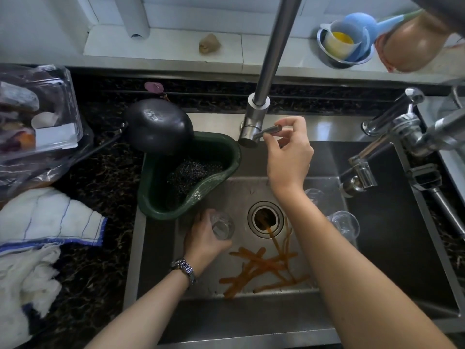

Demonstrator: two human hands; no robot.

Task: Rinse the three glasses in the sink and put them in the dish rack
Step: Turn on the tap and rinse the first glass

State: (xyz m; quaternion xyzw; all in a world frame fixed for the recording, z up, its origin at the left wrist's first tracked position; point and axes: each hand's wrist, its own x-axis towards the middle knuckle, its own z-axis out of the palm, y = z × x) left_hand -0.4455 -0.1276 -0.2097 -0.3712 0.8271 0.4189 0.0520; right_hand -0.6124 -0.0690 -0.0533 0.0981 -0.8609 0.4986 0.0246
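Clear glass (222, 226) in left hand (205, 239), unlabelled

Left hand (205, 239) has a grip on one glass (222, 226) down in the sink (161, 273), right hand (289, 152) is pinching the tap lever (269, 131). Two more glasses (343, 222) sit by the drain (266, 219), orange streaks nearby.

Your left grip (205, 239) curls shut around a glass (222, 226), palm down, wrist bent slightly, forearm angling up from below. Your right grip (289, 153) reaches forward, arm extended, thumb and fingertips (270, 141) pinching the tap lever (268, 131) just ahead of the palm.
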